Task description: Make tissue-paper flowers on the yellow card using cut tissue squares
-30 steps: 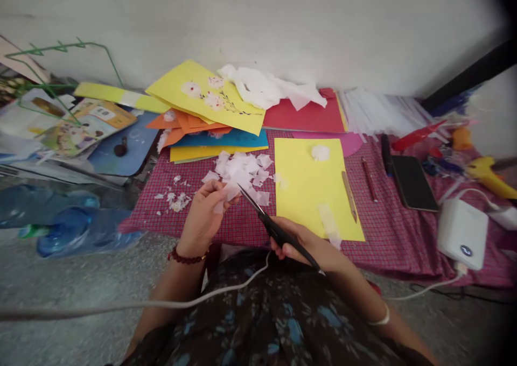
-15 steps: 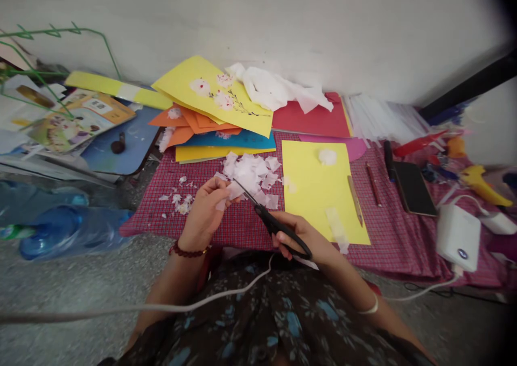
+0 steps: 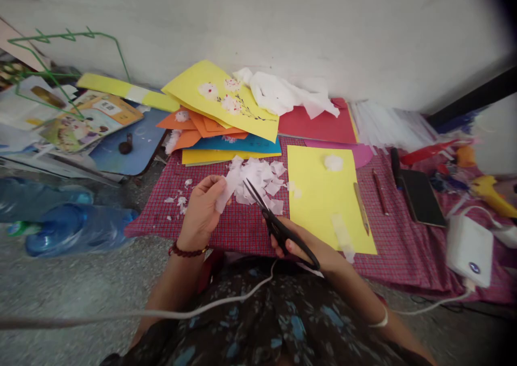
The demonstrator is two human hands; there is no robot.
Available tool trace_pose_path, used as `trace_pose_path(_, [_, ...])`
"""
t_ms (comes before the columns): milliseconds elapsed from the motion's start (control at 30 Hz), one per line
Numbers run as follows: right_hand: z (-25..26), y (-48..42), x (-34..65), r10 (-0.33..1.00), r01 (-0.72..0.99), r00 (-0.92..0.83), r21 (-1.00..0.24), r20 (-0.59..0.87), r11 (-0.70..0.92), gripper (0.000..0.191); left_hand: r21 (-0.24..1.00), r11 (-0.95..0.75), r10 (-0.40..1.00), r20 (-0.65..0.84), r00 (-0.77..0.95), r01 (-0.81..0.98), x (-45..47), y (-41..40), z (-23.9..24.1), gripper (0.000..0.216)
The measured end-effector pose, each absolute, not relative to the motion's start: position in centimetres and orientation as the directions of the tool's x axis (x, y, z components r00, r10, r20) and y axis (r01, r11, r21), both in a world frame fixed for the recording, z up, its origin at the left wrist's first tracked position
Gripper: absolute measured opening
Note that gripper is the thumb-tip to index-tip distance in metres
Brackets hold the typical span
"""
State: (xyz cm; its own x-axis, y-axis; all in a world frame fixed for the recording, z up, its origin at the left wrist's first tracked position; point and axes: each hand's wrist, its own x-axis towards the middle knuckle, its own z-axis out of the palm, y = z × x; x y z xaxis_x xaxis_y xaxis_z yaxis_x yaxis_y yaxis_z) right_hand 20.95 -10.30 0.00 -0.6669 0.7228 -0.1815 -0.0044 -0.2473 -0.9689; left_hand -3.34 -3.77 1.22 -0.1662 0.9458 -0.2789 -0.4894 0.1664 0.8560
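Between the thumb and fingers of my left hand (image 3: 204, 210) is a small piece of thin white paper (image 3: 226, 191). My right hand (image 3: 299, 242) grips black-handled scissors (image 3: 278, 229), its fingers around the handles. The scissor blades are slightly parted and point up and left, apart from the held paper. Just beyond both hands lies a pile of cut white paper pieces (image 3: 258, 173) on the red checked cloth (image 3: 238, 226). Left of my left hand are small crumpled white scraps (image 3: 181, 202).
Right of the pile, a yellow sheet (image 3: 319, 194) bears a white paper ball (image 3: 333, 162) and a pencil (image 3: 361, 207). Coloured cards (image 3: 226, 102) and crumpled white tissue (image 3: 274, 94) lie at the back. A phone (image 3: 422, 196) and white power bank (image 3: 470, 250) lie right. A cable (image 3: 181, 315) crosses my front.
The scissors have drawn back to the right, away from the paper in my left hand. More of that paper now shows. The whole view has shifted slightly.
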Motion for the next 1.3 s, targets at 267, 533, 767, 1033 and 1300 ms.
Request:
trace_pose_path(267, [-0.1,-10.3,20.4,0.710,-0.012,-0.674,-0.958,-0.204,-0.287,0.059,0.899,0.187,0.971,-0.231,-0.065,-0.397,-2.3,-3.4,1.2,0.024])
trace_pose_path(533, [-0.5,-10.4,20.3,0.726,-0.080,-0.654,-0.935,-0.211,-0.344,0.061,0.922,0.145,0.989,-0.148,0.019,-0.358,-2.4,-3.6,0.8,0.030])
trace_pose_path(767, [-0.8,-10.8,20.2,0.768,-0.104,-0.563,-0.896,-0.304,-0.431,0.056,0.904,0.166,0.984,-0.180,0.003,-0.394,-1.8,-3.0,0.6,0.030])
trace_pose_path(1033, [-1.1,-10.5,20.2,0.811,-0.099,-0.486,-0.901,-0.326,-0.422,0.054,0.755,0.481,0.875,-0.448,0.183,-0.446,-2.2,-4.4,-0.7,0.029])
trace_pose_path(1300, [-1.1,-10.1,20.7,0.823,-0.096,-0.554,-0.973,-0.125,-0.212,0.059,0.829,0.219,0.938,-0.324,-0.123,-0.515,-2.2,-3.8,-0.2,0.025])
